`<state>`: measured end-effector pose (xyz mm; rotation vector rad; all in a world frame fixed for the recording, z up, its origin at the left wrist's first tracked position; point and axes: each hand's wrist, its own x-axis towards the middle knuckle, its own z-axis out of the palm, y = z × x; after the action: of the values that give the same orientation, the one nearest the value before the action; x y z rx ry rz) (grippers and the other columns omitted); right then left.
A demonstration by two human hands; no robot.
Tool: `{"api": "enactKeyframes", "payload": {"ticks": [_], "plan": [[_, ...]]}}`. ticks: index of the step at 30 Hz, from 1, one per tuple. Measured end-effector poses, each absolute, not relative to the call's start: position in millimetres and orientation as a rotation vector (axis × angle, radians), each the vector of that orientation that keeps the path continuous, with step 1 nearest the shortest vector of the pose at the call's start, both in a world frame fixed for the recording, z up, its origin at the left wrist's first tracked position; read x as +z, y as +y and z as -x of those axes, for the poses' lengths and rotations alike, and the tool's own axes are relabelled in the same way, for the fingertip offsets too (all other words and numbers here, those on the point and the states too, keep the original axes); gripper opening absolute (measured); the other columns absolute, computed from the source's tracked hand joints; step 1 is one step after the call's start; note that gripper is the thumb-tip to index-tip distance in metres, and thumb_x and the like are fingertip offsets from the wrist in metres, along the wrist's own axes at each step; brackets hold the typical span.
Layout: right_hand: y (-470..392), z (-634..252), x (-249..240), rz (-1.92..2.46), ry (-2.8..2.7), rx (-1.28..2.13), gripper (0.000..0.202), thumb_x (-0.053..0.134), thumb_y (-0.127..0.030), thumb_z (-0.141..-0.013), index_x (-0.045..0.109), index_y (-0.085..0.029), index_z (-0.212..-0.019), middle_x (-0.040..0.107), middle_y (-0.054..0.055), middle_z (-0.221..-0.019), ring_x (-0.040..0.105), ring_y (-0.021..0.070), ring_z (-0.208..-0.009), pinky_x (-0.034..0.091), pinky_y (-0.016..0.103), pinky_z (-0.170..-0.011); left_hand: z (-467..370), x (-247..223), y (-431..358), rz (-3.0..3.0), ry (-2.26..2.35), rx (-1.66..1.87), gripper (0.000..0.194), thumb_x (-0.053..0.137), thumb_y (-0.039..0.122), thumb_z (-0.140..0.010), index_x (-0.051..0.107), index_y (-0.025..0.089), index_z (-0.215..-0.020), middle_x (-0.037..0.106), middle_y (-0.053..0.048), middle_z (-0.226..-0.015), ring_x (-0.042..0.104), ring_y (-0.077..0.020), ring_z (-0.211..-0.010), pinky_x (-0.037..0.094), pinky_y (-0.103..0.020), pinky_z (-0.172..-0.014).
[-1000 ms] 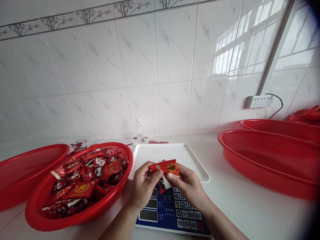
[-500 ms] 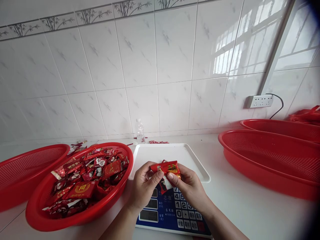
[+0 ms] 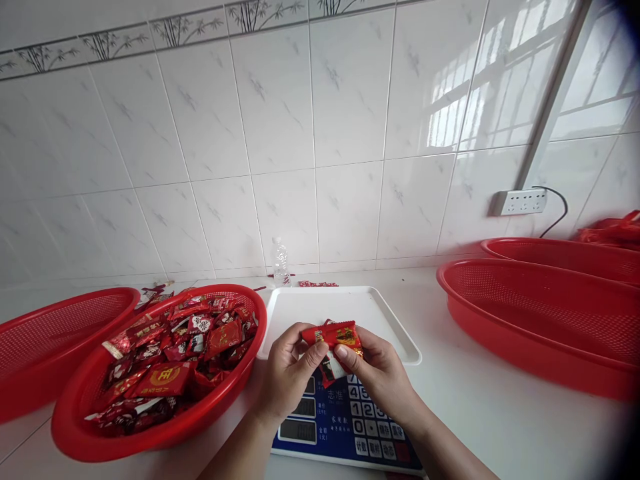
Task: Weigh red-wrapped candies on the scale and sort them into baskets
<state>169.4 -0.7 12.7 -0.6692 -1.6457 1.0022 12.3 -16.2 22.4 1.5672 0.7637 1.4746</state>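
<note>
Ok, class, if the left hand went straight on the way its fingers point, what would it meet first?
The left hand would first press into the red packets it holds. Just past them seems to come the right hand, though the exact meeting spot is unclear.

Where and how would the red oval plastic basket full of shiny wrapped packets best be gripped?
I'd take the full red oval basket by its broad smooth rim, one hand at each narrow end, coming from outside and slightly above. Its long shape suggests balanced end grips, and the heaped red wrapped packets cover the middle. The neighbouring red basket crowds its left long side.
</note>
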Motion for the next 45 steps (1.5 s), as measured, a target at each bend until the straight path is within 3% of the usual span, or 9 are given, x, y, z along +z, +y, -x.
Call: {"api": "enactKeyframes", "payload": {"ticks": [7,12,21,33,39,45], "plan": [[1.5,-169.2,10.2,0.684,-1.602,0.937,0.027,0.057,-0.045,-0.084,0.062,-0.019,-0.077,0.056,0.0,-0.07,0.048,0.0134,-0.064,0.042,0.025,-0.057,-14.6,20.9,-17.7,-1.642,0.813,1.377,0.02,0.061,0.036,-0.084,0.061,0.017,-0.092,0.064,-0.004,-0.086,0.054,-0.0105,-0.065,0.044,-0.02,-0.057],[1.1,-169.3,11.5,0.659,-1.605,0.928,0.026,0.056,-0.044,-0.084,0.062,-0.019,-0.08,0.059,0.002,-0.074,0.052,0.015,-0.068,0.045,0.027,-0.061,-15.7,22.7,-19.0,-1.74,0.879,1.343,0.027,0.057,0.038,-0.086,0.063,0.018,-0.103,0.067,-0.007,-0.094,0.054,-0.0113,-0.065,0.044,-0.021,-0.058],[2.0,-170.7,13.9,0.683,-1.678,0.911,0.031,0.058,-0.05,-0.081,0.062,-0.019,-0.086,0.061,0.003,-0.079,0.054,0.0182,-0.075,0.046,0.032,-0.07,-13.5,22.7,-18.6,-1.71,0.793,1.484,0.025,0.053,0.03,-0.09,0.064,0.018,-0.109,0.069,-0.008,-0.104,0.063,-0.0197,-0.093,0.049,-0.028,-0.081],[2.1,-168.8,13.1,0.71,-1.779,0.812,0.029,0.05,-0.045,-0.088,0.061,-0.019,-0.089,0.061,0.003,-0.08,0.053,0.0163,-0.072,0.044,0.028,-0.064,-15.3,21.0,-18.2,-1.651,0.778,1.494,0.024,0.055,0.03,-0.089,0.063,0.02,-0.11,0.068,-0.006,-0.106,0.062,-0.0195,-0.1,0.049,-0.028,-0.085],[3.2,-168.0,10.2,0.735,-1.774,0.704,0.03,0.047,-0.045,-0.089,0.059,-0.018,-0.083,0.057,0.001,-0.072,0.049,0.0141,-0.064,0.042,0.026,-0.057,-14.0,18.7,-16.8,-1.635,0.803,1.456,0.026,0.055,0.035,-0.088,0.062,0.019,-0.108,0.067,-0.007,-0.105,0.062,-0.0192,-0.095,0.05,-0.027,-0.077],[2.1,-167.9,10.7,0.768,-1.736,0.637,0.032,0.048,-0.048,-0.088,0.059,-0.019,-0.08,0.055,0.001,-0.067,0.048,0.0144,-0.061,0.042,0.026,-0.055,-14.4,19.5,-16.8,-1.671,0.78,1.407,0.035,0.059,0.043,-0.084,0.059,0.017,-0.108,0.065,-0.009,-0.1,0.059,-0.0149,-0.077,0.047,-0.023,-0.064]]}}
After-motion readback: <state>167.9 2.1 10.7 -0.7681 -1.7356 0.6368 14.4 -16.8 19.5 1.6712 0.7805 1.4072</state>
